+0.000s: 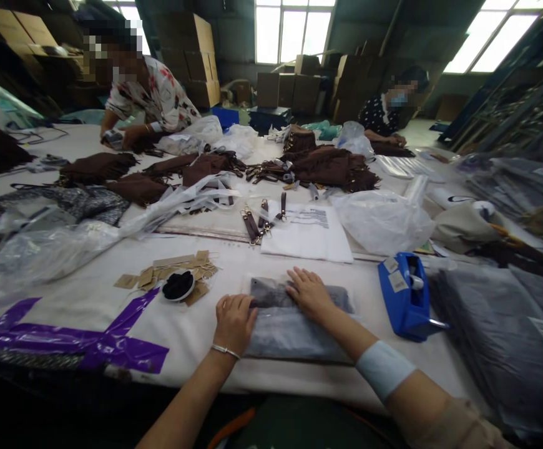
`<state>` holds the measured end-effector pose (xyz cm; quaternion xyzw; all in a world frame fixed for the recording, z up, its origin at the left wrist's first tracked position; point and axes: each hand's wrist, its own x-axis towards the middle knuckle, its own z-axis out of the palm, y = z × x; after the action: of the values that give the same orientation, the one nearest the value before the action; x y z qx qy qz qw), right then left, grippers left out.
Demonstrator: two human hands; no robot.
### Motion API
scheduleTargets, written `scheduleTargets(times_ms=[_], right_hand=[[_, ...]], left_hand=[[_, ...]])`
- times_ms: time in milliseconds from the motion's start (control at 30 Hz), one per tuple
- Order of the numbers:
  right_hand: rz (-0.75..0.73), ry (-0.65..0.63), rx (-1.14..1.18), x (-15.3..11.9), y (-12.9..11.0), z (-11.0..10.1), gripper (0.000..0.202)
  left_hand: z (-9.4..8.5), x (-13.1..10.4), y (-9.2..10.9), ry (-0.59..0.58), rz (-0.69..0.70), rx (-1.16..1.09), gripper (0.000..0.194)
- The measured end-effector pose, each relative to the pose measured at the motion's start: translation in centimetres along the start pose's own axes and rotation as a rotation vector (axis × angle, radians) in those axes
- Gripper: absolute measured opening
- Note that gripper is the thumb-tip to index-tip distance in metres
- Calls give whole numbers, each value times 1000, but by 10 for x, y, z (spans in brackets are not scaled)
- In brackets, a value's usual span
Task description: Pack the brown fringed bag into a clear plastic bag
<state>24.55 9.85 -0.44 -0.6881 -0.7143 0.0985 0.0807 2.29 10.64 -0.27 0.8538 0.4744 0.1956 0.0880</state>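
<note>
Pressing down on a clear bagged grey garment (294, 330) at the near edge of the white table (88, 299), both hands are on it: right hand (309, 292) spread flat on top, left hand (234, 321) curled, pinching the bag's left edge. Slippery plastic could slide or trap air, imo. Blue tape dispenser (407, 296) sits just right; paper tags (173, 274) and a small black dish (178, 285) lie left, nothing really in the way.

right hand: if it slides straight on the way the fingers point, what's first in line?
The right hand lies flat on the bagged grey item, fingers pointing up-left. Past the bag's edge comes bare table, then probably the brown straps; depth is unclear.
</note>
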Motion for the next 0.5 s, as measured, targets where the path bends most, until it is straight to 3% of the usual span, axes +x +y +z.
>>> scheduleTargets(times_ms=[100,267,400,500], right_hand=[[10,17,64,-4,22,-1,52],[11,23,125,-19,27,-4,46],[11,65,115,-17,35,-11,46],[7,81,109,-14,45,-21,49]], left_hand=[[9,15,5,-20,110,5,40],[44,36,-7,-264,65,-41,52],[59,50,-28,-198,67,-56,55],[44,51,-29,-121,69,-26,56]])
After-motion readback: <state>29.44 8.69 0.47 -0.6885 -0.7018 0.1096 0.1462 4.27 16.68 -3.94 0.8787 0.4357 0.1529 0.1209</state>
